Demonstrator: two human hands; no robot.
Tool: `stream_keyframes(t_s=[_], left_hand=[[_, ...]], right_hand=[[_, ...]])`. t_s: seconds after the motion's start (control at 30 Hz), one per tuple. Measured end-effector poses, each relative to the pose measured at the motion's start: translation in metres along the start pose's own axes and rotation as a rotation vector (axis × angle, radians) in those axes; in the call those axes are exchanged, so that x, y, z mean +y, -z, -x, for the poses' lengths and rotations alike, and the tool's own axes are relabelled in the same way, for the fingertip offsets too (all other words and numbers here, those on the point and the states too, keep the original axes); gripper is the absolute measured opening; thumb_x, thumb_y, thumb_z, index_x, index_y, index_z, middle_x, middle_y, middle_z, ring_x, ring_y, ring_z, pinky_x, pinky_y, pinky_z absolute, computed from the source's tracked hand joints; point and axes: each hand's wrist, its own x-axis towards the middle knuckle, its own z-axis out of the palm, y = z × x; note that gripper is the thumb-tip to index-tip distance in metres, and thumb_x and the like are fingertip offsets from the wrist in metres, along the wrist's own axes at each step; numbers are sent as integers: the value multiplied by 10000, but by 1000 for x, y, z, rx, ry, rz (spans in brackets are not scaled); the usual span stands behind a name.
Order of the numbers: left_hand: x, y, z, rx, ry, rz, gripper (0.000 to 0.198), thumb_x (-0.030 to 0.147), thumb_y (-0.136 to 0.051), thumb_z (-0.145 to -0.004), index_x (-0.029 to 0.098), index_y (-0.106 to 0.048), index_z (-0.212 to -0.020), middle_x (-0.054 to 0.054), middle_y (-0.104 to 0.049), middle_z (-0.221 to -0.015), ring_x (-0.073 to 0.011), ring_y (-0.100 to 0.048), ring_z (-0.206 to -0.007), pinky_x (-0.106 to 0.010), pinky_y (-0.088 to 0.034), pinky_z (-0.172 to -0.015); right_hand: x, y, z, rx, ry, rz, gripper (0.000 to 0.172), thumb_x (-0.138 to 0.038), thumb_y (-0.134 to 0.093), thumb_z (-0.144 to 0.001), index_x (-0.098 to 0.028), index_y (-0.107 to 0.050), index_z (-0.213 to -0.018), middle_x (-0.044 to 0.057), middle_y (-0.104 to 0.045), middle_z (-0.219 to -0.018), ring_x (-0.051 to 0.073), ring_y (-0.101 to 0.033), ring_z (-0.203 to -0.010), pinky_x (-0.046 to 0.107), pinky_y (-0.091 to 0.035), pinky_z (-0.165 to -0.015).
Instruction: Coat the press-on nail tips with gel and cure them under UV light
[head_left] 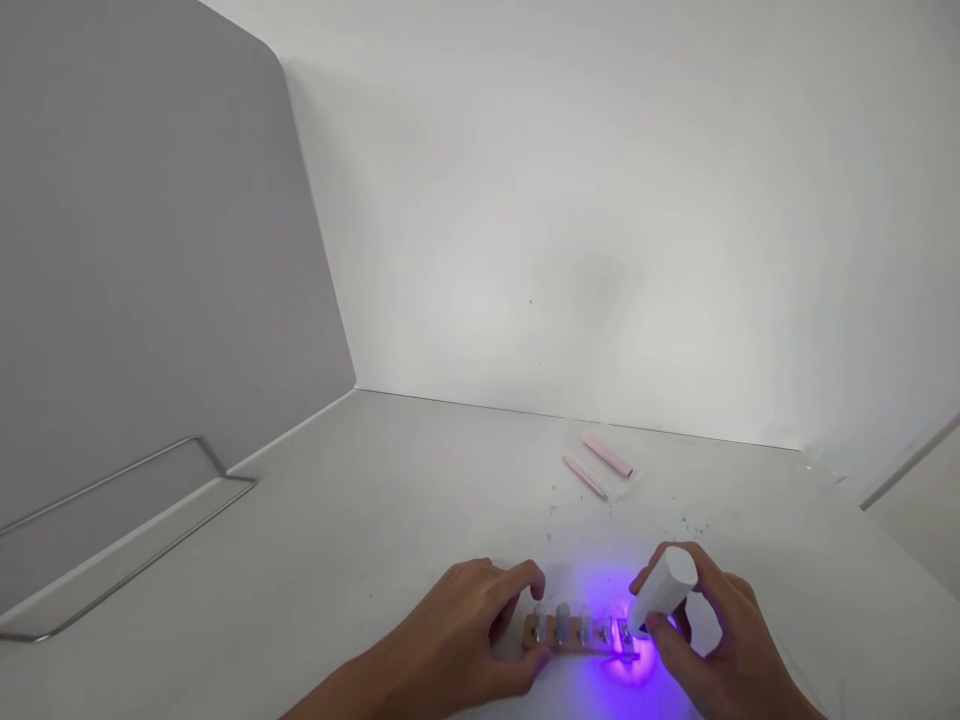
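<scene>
A narrow wooden nail-tip stand (pixel 571 647) lies near the front of the table, bearing a row of several clear and greyish false nail tips (pixel 562 622). My left hand (pixel 480 625) is curled about its left end, thumb at the front edge and index finger behind the first tip. My right hand (pixel 724 620) grips a white handheld UV lamp (pixel 670 585) between thumb and fingers. The lamp is tilted, with its lower end close to the tips at the right end. Violet light falls on those tips and the table around them, blurring their detail.
Farther back, two pink pen-like tools (pixel 607 456) lie on or beside a clear wrapper (pixel 637 465). Small crumbs (pixel 694 525) dot the white table (pixel 337 530). A bent metal wire frame (pixel 150 560) stands at the left by a grey panel (pixel 165 250). A white wall (pixel 562 200) closes the back.
</scene>
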Motion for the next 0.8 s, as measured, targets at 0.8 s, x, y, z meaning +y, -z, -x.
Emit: stream_keyframes(t_s=[0.8], left_hand=[[4, 4, 2, -44, 33, 12, 365, 383, -640, -760, 252, -624, -1100, 18, -568, -712, -181, -496, -708, -316, -386, -768]], right_hand=[[-2, 0, 0, -14, 17, -2, 152, -180, -561, -822, -274, -627, -921, -19, -693, -730, 148, -575, -561, 224, -518, -568]])
